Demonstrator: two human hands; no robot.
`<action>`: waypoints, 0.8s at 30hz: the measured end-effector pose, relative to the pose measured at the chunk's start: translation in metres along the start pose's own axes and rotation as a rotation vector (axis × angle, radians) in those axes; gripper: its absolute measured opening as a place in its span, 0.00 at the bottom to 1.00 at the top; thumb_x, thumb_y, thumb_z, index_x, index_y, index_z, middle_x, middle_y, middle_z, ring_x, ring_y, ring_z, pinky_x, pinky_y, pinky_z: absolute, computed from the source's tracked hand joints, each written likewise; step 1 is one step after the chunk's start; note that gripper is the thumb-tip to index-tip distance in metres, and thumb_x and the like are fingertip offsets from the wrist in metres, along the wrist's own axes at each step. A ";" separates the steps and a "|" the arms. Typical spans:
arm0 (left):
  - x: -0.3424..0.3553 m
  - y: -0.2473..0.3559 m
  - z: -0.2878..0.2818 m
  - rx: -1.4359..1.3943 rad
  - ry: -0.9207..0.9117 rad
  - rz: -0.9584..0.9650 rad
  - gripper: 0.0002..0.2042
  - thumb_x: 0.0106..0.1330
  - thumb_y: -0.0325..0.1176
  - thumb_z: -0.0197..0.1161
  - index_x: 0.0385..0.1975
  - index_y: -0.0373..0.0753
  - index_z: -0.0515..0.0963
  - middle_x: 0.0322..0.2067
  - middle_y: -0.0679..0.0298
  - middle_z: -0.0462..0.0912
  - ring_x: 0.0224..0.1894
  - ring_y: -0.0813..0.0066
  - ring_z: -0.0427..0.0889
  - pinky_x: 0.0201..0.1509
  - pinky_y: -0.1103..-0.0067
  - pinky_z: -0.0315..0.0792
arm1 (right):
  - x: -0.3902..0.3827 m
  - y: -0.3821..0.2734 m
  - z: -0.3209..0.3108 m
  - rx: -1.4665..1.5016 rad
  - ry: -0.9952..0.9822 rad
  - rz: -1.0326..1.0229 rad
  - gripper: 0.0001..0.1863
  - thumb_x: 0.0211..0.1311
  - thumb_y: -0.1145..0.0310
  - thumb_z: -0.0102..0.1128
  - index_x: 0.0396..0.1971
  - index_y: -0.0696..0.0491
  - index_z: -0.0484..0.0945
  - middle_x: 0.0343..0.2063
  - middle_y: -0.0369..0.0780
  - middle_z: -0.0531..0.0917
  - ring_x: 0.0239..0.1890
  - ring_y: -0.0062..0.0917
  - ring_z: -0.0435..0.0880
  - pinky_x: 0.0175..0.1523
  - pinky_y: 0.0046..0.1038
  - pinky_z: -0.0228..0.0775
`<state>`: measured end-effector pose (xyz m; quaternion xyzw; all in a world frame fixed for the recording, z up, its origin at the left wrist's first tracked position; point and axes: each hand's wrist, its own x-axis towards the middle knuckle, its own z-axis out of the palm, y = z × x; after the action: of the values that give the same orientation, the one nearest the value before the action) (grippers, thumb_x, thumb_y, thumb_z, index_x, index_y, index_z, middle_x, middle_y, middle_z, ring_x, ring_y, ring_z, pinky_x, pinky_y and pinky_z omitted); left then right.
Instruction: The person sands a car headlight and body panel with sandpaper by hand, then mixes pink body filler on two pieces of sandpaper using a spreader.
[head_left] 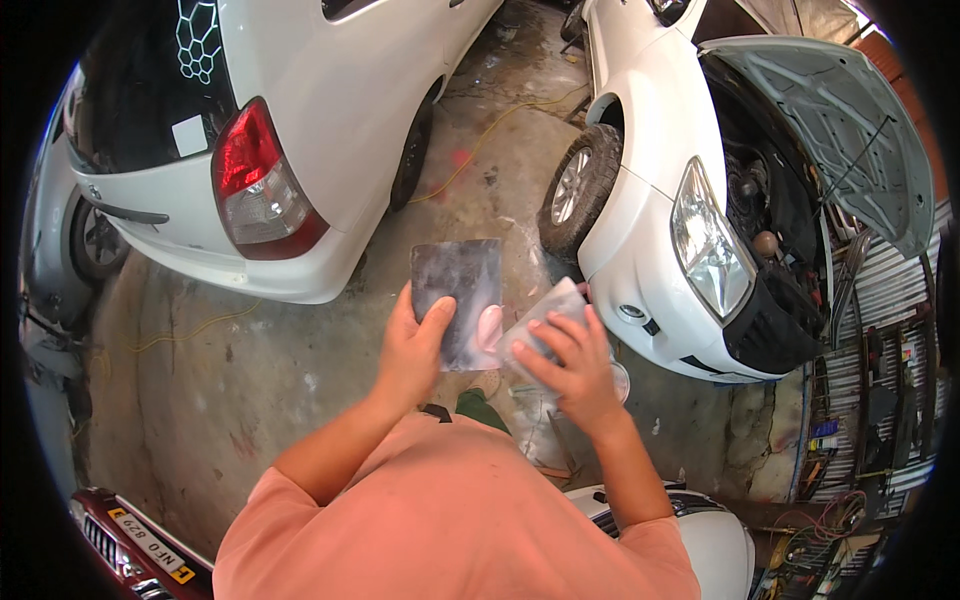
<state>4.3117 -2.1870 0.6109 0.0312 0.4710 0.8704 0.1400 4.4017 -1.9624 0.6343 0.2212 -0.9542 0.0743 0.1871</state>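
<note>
My left hand (412, 345) grips a dark, smeared rectangular plate (455, 275), its thumb lying on top. Near the plate's right edge sits a smooth pink blob of paste (489, 328). My right hand (572, 362) is closed on a whitish, translucent flat piece (548, 303), slightly blurred, whose exact kind I cannot make out. That piece is tilted, with its lower left end close to the plate and paste. Whether it touches them is unclear. Both hands are held in front of my torso, above the concrete floor.
A white car (345, 130) stands at the left, its rear toward me. At the right is another white car (640, 210) with its hood (850, 120) raised. A yellow cord (485, 140) crosses the floor. Metal shelving with tools (870, 400) lines the right side.
</note>
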 end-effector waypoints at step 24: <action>0.008 0.004 0.014 0.449 0.036 0.164 0.16 0.77 0.32 0.54 0.58 0.29 0.71 0.35 0.62 0.83 0.34 0.78 0.77 0.40 0.78 0.73 | -0.012 -0.038 0.001 0.265 0.078 -0.025 0.23 0.58 0.68 0.66 0.55 0.41 0.80 0.61 0.41 0.72 0.62 0.42 0.74 0.69 0.56 0.60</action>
<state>4.3057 -2.1749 0.6213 0.0843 0.6511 0.7526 0.0501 4.4285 -1.9915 0.6311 0.2529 -0.9252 0.2058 0.1942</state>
